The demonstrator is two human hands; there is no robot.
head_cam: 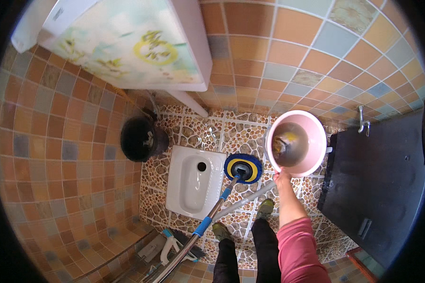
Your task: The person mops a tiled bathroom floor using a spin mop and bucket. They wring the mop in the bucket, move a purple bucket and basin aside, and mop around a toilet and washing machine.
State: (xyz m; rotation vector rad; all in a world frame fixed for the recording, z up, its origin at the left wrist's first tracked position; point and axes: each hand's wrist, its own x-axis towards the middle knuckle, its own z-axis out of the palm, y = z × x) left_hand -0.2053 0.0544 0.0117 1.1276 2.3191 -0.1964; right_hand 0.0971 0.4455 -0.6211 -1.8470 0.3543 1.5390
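Observation:
My right hand (282, 174) grips the near rim of a pink plastic bucket (318, 141). Murky water (299, 141) lies in the bucket, with a yellowish object (287, 137) partly under it that I cannot make out. My left hand is out of view. Left of the bucket, a flat mop head (243, 168) with blue fringe and a yellow band rests on the floor. Its metal pole (212, 212) with blue grips slants to the bottom edge of the view, where its upper end is hidden.
A white squat toilet (194, 184) is set in the pebble-patterned floor, beside a black bucket (138, 139). A grey hose (246, 200) crosses near my shoes. Brushes (177, 246) lie lower left. A white cabinet (134, 46) overhangs the back; a dark door (375, 184) and tap (362, 120) are right.

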